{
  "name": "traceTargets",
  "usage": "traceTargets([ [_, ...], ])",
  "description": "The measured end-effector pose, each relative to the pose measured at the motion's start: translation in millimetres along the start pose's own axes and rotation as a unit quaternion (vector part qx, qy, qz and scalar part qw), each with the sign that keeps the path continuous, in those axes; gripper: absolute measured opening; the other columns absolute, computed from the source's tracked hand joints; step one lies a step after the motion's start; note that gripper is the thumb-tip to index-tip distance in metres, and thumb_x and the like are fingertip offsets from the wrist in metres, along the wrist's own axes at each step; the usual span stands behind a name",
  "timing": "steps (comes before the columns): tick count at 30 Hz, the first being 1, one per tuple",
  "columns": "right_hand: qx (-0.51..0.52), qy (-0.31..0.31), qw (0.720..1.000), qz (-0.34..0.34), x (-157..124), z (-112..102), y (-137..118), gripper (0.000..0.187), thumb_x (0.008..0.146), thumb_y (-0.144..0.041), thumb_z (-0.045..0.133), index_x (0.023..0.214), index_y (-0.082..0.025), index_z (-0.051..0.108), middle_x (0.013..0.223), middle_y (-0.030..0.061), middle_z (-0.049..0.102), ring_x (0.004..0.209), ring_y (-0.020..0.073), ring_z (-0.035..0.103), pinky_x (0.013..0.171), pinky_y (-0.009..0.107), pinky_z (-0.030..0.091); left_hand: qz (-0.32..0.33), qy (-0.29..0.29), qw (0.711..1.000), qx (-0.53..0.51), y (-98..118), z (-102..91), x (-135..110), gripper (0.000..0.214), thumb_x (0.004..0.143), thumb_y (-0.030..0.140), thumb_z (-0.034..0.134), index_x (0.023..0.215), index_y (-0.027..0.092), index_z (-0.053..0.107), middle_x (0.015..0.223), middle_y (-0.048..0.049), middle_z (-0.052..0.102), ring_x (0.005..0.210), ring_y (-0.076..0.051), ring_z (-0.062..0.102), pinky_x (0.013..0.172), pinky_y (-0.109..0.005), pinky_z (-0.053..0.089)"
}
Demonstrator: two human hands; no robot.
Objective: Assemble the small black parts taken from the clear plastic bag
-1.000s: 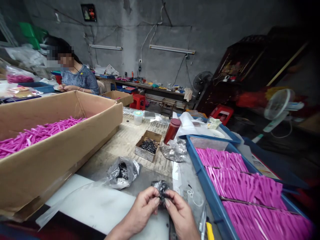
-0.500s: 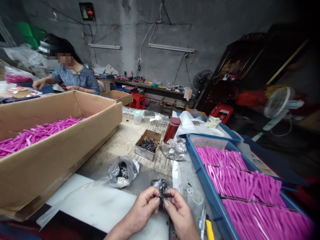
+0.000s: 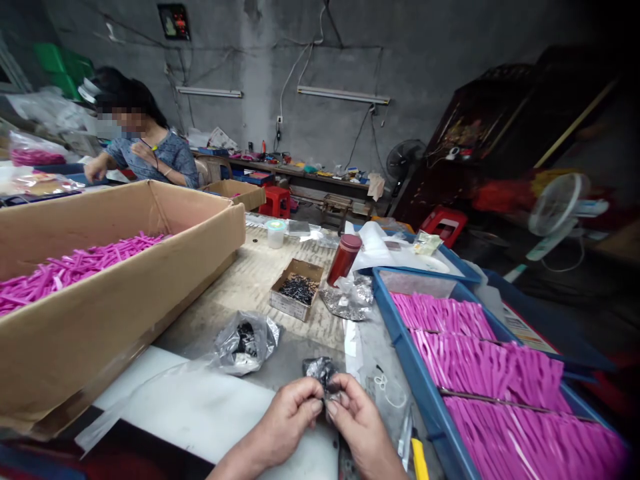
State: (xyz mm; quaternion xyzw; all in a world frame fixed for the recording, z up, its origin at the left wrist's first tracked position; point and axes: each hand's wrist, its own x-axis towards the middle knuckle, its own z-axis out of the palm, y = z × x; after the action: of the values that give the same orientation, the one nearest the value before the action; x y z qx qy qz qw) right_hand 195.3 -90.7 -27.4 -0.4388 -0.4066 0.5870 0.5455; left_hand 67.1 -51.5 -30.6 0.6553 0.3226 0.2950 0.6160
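Both of my hands pinch the gathered neck of a small clear plastic bag [image 3: 320, 367] with dark contents, low over the front of the table. My left hand [image 3: 293, 413] closes on it from the left, thumb against fingers. From the right, my right hand [image 3: 357, 420] grips it the same way, the fingertips nearly meeting. What lies right between the fingertips is hidden. Left of them sits an opened plastic bag [image 3: 257, 355] with black small parts inside. Beyond it stands a small cardboard box [image 3: 290, 308] holding black little pieces.
A large cardboard box [image 3: 125, 287] of purple strips fills the left. On the right, a blue tray [image 3: 400, 337] holds rows of purple strips [image 3: 500, 367]. A yellow-handled cutter [image 3: 419, 459] and a dark red jar [image 3: 344, 259] are nearby. A co-worker [image 3: 150, 157] sits at the back left.
My hands stay in nearly the same place, still pinching the bag, with small finger shifts. The co-worker has raised one hand towards the chest.
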Motion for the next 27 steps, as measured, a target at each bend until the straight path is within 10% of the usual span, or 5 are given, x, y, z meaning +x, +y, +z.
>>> traceTargets([
  [17, -0.027, 0.030, 0.999, 0.001, 7.8, -5.7, 8.1, 0.026, 0.067, -0.030, 0.056, 0.089, -0.019, 0.047, 0.066, -0.0021, 0.054, 0.062, 0.0136, 0.050, 0.057, 0.022, 0.037, 0.012, 0.039, 0.998, 0.037, -0.8, -7.2, 6.0, 0.010, 0.072, 0.018, 0.041, 0.063, 0.015, 0.045, 0.053, 0.0045, 0.039, 0.052, -0.008, 0.036, 0.050, -0.017, 0.029],
  [27, -0.005, 0.144, 0.989, -0.025, 11.3, -14.0, 35.8, 0.036, 0.057, -0.042, 0.062, 0.082, -0.019, 0.051, 0.050, -0.0032, 0.054, 0.047, 0.0125, 0.047, 0.046, 0.021, 0.034, -0.004, 0.265, 0.955, 0.130, 17.0, -63.9, 85.9, 0.012, 0.066, 0.020, 0.040, 0.057, 0.014, 0.046, 0.040, 0.0074, 0.039, 0.037, -0.006, 0.038, 0.040, -0.016, 0.029],
])
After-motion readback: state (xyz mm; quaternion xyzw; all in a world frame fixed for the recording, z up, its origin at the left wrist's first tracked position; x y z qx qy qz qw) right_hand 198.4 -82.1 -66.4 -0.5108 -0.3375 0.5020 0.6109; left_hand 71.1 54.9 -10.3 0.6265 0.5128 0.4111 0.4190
